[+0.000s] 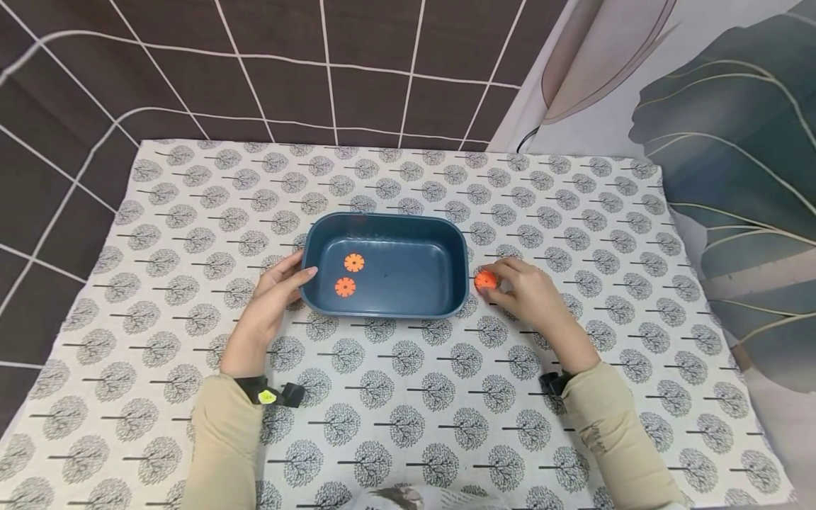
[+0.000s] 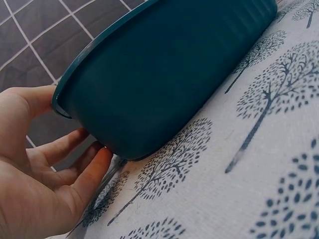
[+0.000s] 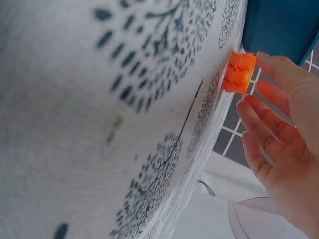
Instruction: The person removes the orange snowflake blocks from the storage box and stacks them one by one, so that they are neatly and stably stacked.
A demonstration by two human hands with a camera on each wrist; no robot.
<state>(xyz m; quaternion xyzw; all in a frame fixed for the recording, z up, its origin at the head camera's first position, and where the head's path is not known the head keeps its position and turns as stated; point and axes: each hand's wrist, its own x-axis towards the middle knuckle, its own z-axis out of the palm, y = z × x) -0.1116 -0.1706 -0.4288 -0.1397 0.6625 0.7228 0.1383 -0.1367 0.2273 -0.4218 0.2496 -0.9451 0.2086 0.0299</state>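
A dark blue-green rectangular plastic basin (image 1: 408, 309) stands on the patterned cloth. At its left end my left hand (image 1: 273, 304) grips it, thumb over the rim and the other fingers low against the outer wall. Two flat orange notched discs lie inside: one disc (image 1: 353, 263) toward the back, another disc (image 1: 345, 287) in front of it. Just right of the basin, a short stack of orange notched discs (image 3: 238, 72) rests on the cloth. My right hand (image 1: 529, 290) pinches this stack near its top between thumb and fingertips.
A white cloth (image 1: 395, 425) printed with grey trees covers the table. Behind it hangs a dark curtain with a white grid (image 1: 376, 92). Leaf-patterned fabric (image 1: 733, 156) hangs along the right side. Each wrist wears a black strap (image 1: 255, 389).
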